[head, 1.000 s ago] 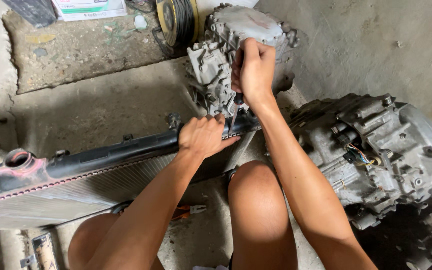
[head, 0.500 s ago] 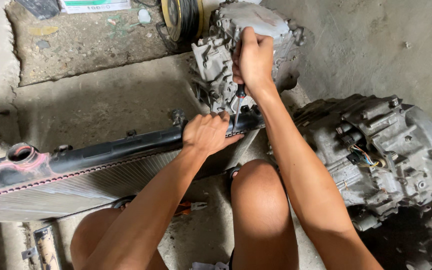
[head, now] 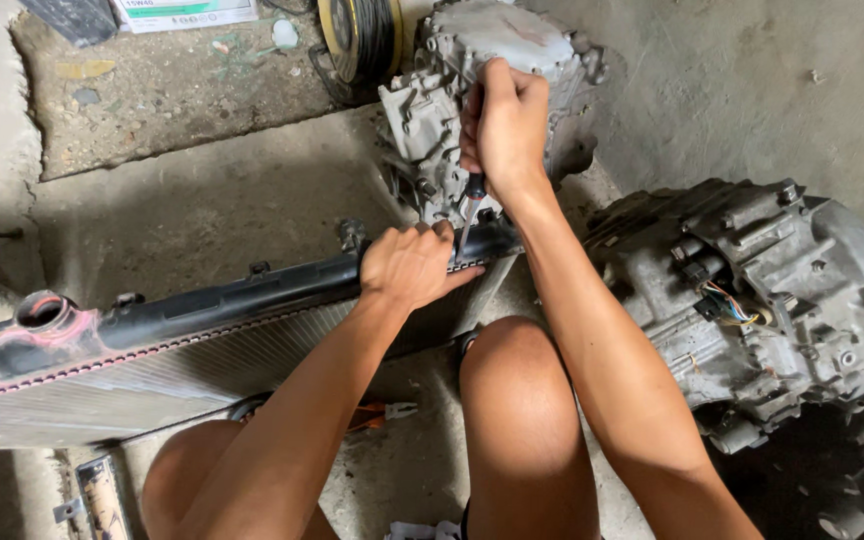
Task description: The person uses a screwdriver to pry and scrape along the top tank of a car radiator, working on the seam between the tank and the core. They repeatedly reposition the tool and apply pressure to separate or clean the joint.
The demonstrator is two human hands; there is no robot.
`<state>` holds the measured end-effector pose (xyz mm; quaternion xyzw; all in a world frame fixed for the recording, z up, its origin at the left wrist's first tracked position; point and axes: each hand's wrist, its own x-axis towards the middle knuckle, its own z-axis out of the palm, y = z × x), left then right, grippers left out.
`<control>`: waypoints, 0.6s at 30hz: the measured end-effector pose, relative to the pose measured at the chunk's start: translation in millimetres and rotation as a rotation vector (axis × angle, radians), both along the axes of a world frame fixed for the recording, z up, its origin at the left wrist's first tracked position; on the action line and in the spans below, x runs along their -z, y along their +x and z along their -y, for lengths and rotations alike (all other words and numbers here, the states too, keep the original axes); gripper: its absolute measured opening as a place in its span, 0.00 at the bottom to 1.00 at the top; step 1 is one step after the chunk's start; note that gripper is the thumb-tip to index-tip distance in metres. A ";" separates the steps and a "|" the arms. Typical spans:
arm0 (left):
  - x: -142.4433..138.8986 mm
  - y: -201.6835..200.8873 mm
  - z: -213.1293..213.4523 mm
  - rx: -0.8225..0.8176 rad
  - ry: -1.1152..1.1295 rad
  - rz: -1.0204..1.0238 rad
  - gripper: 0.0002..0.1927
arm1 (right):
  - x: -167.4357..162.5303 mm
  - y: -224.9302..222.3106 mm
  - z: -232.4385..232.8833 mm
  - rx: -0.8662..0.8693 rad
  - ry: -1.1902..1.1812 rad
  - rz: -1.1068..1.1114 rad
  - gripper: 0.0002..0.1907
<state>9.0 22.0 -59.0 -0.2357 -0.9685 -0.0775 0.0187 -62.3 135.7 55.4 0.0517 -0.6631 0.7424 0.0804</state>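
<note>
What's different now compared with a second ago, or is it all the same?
Hardly anything. The right hand still grips the screwdriver, its tip down at the radiator's black top tank. The left hand stays pressed on that tank beside the tip. The two grey gearbox housings have not shifted; only the camera view drifted slightly.

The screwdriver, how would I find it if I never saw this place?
Find the long radiator lying across the concrete floor, and follow its black top tank to its right end. There the left hand presses on it, and the right hand holds the screwdriver upright. It is the only thin rod, with a dark handle.
</note>
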 end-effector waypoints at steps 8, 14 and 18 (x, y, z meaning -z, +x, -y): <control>-6.7 1.5 -1.9 0.020 0.017 -0.082 0.41 | -1.0 0.3 7.6 0.000 0.010 0.026 0.22; -3.1 -1.2 -2.2 0.019 0.021 -0.025 0.40 | 1.8 -5.4 7.6 -0.007 0.012 0.024 0.22; -0.1 -1.4 -3.3 0.014 0.035 -0.038 0.40 | 1.5 -9.7 9.3 0.013 0.040 0.050 0.23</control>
